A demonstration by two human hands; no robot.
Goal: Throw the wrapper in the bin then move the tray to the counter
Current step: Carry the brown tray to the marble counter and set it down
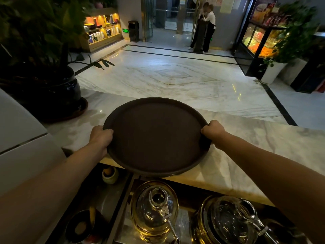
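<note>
A round dark brown tray (pixel 156 136) lies over the white marble counter (pixel 255 143), its near edge overhanging the counter's front. The tray is empty. My left hand (pixel 100 136) grips the tray's left rim, thumb on top. Across from it, my right hand (pixel 213 130) holds the right rim the same way. No wrapper is in view. A tall dark bin (pixel 133 31) stands far off by the doorway.
A big potted plant (pixel 44 81) in a dark glazed pot sits on the counter to the left. A white appliance (pixel 21 138) is at the far left. Below the counter stand glass jars with tongs (pixel 158 206). Two people (pixel 205 27) stand at the far entrance.
</note>
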